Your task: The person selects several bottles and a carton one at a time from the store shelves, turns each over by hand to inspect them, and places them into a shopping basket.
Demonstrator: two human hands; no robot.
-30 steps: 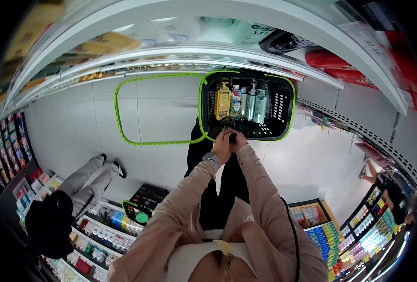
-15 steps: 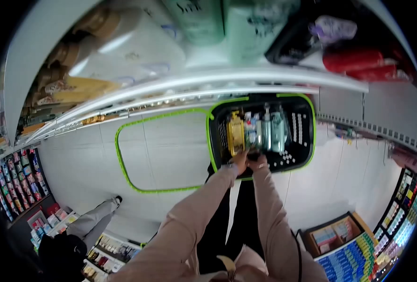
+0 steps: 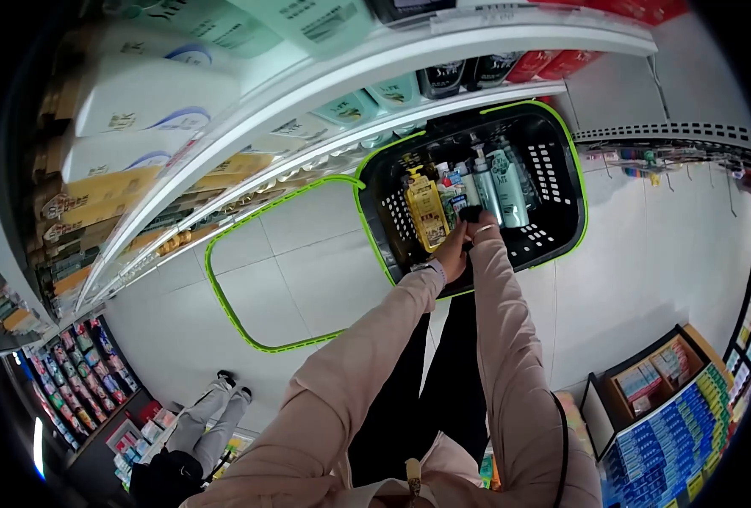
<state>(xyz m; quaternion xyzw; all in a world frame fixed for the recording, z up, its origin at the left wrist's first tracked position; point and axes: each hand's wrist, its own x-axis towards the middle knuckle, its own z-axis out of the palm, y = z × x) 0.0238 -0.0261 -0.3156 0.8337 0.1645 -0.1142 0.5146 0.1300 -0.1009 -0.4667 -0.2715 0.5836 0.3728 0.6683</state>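
Small dark bottle (image 3: 469, 213), gripped jointly by left hand (image 3: 453, 251) and right hand (image 3: 483, 229), fingers wrapped around it, held over the black shopping basket (image 3: 562, 157) with green rim. Inside the basket stand a yellow bottle (image 3: 427, 213) and pale green pump bottles (image 3: 501, 182). Stocked store shelf (image 3: 307, 85) lies beyond.

The shopping basket (image 3: 553, 169) is black with a bright green rim and rows of small holes in its walls. Inside stand a yellow bottle (image 3: 427, 212) and pale green pump bottles (image 3: 504, 182). The person's sleeves (image 3: 367, 339) are pink. The floor (image 3: 307, 271) is white tile.
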